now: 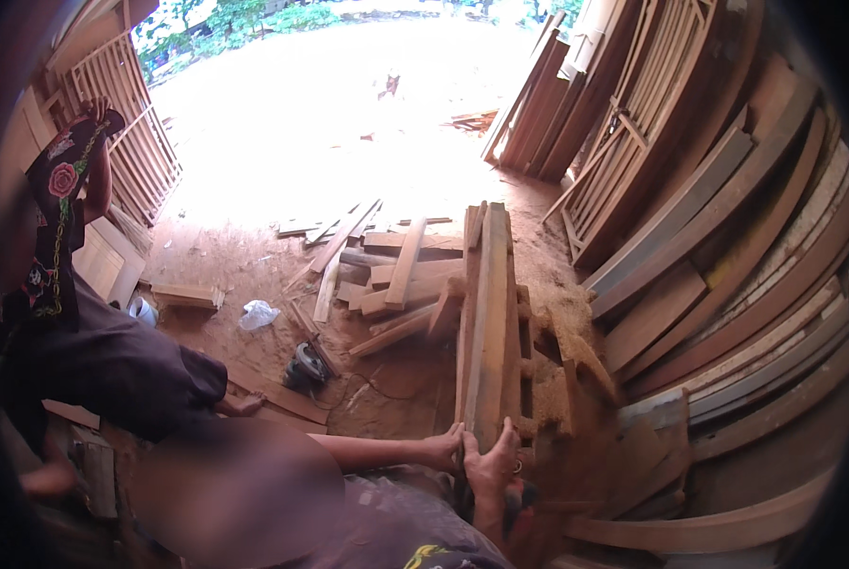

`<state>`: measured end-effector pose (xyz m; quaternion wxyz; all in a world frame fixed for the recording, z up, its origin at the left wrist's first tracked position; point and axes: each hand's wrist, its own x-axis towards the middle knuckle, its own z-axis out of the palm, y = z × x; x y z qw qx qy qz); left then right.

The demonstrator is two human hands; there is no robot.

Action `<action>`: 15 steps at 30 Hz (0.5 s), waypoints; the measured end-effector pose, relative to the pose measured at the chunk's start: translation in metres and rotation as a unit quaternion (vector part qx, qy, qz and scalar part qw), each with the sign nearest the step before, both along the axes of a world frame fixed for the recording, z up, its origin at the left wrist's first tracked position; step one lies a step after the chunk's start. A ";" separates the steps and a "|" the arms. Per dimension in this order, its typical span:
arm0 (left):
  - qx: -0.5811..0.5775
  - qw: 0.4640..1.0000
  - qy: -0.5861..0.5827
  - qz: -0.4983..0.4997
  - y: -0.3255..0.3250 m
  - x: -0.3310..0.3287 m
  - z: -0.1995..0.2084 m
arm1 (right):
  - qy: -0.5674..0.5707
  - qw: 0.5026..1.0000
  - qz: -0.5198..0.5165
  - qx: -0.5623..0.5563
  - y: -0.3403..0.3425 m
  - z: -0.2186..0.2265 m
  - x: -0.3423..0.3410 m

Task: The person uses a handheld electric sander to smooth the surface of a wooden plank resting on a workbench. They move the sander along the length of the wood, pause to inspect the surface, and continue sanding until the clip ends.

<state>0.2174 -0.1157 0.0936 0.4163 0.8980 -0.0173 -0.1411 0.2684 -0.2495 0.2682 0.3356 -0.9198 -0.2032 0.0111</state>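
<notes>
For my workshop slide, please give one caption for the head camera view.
Both hands, left hand and right hand, grip the near end of a long wooden plank among stacked timber.

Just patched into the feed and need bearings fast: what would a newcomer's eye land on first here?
First, the long wooden plank running up the middle of the picture, with the left hand and right hand set on its near end. Next, the stacked boards leaning along the right wall, and the scattered offcuts on the sawdust floor ahead. At the left, another person in a dark flowered garment sits close by.
</notes>
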 end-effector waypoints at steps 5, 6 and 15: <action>-0.143 0.982 0.085 0.094 0.037 -0.002 0.071 | 0.090 0.994 0.029 -0.056 0.012 -0.018 0.006; -0.168 0.972 0.085 0.140 0.041 -0.006 0.076 | 0.103 0.992 0.038 -0.063 0.012 -0.017 0.010; -0.047 0.964 -0.187 0.185 0.037 0.031 0.152 | 0.041 0.996 0.047 -0.065 0.012 -0.023 0.010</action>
